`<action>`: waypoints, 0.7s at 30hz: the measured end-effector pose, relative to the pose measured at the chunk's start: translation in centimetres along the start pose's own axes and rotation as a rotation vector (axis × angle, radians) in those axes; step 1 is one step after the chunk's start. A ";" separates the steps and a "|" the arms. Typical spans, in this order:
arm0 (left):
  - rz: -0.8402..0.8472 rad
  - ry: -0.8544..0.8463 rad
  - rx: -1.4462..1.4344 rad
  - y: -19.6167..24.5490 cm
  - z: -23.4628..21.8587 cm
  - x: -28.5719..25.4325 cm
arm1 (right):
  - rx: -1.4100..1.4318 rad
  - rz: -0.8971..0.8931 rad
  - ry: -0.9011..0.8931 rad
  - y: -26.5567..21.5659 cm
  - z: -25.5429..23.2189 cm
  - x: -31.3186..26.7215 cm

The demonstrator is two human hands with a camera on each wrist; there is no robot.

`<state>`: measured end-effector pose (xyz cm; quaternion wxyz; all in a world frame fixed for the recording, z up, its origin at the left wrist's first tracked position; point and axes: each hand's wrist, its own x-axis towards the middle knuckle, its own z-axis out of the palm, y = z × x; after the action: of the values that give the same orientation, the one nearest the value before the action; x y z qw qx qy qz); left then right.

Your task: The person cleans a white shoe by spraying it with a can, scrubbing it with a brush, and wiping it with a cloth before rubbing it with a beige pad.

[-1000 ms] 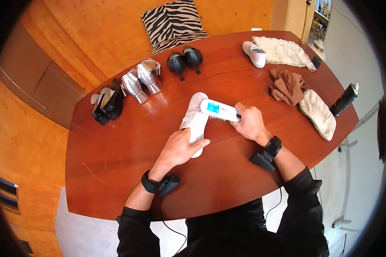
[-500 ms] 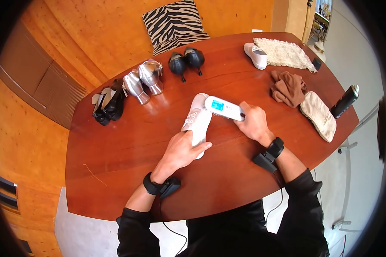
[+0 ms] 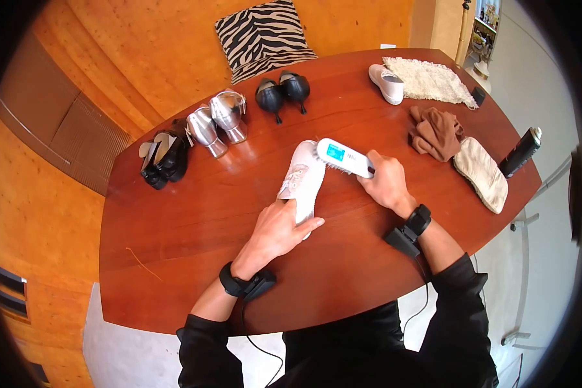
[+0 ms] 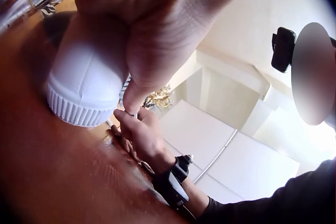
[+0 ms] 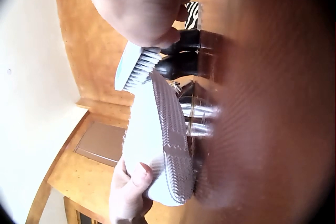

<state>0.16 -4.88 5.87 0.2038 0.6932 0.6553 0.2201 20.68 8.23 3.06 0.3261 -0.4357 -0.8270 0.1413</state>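
Note:
A white lace-up sneaker (image 3: 309, 178) is tilted on its side at mid-table, toe pointing away from me. My left hand (image 3: 275, 231) grips it at the opening, fingers inside and thumb along the outside; in the left wrist view its ribbed heel (image 4: 84, 90) shows below that hand. A white brush (image 3: 343, 158) with a blue label is gripped by its handle in my right hand (image 3: 388, 184), bristles down. The right wrist view shows the bristles (image 5: 143, 70) right at the toe end of the sneaker, beside its textured sole edge (image 5: 170, 134).
Black shoes (image 3: 165, 158), silver heels (image 3: 216, 119) and black heels (image 3: 282, 94) line the far left. A second white sneaker (image 3: 388, 84) stands by a cream cloth (image 3: 430, 81). At right lie a brown cloth (image 3: 435, 132), a cream pad (image 3: 482, 173) and a black spray can (image 3: 522, 152).
The brush and my right hand have shifted slightly right and away along the toe. The sneaker has turned a little to the right in my left hand.

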 end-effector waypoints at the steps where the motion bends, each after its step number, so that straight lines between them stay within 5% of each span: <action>1: -0.016 -0.003 0.034 0.1 0.1 -0.1 | 0.000 0.002 0.002 0.2 0.0 0.1; 13: 0.075 0.037 0.160 0.5 0.8 -0.4 | 0.067 -0.061 -0.094 -0.5 -0.5 -0.2; 21: 0.129 0.089 0.258 1.1 1.2 -0.8 | -0.014 0.036 0.052 0.7 -0.5 0.4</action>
<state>1.72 -5.70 5.52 0.0690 0.7439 0.6407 0.1771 21.28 8.99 3.23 0.3417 -0.4563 -0.8112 0.1302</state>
